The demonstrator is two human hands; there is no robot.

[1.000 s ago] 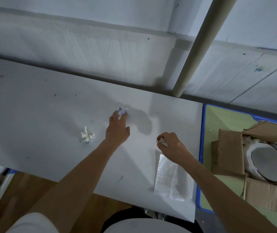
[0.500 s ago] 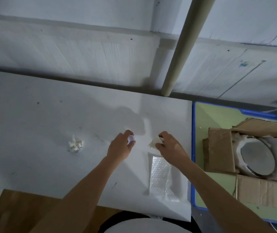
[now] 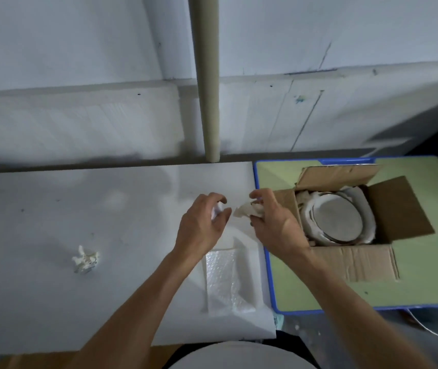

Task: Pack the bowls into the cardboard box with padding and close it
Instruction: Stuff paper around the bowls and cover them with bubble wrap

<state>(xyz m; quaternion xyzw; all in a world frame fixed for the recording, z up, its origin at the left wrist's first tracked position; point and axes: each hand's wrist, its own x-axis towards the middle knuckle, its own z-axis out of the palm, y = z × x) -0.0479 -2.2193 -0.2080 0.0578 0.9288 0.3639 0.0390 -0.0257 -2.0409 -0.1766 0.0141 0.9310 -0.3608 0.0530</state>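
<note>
An open cardboard box (image 3: 351, 262) stands on a green table with a blue rim (image 3: 265, 259) at the right. Inside it lies a grey bowl (image 3: 337, 218) wrapped in white padding. My left hand (image 3: 203, 222) holds a small crumpled paper wad (image 3: 216, 211) in its curled fingers, above the white table near its right edge. Close beside it, my right hand (image 3: 273, 219) pinches another crumpled paper piece (image 3: 243, 210), just left of the box. A sheet of bubble wrap (image 3: 225, 280) lies on the white table below my hands.
A third crumpled paper wad (image 3: 84, 259) sits on the white table (image 3: 52, 222) at the left. A beige pole (image 3: 207, 75) rises behind the table against a white wall. The box's flaps stand open at the back, right and front.
My left hand picked up a paper wad and carried it right, toward my right hand. Both hands have shifted toward the box. The view swung right, showing more of the box.
</note>
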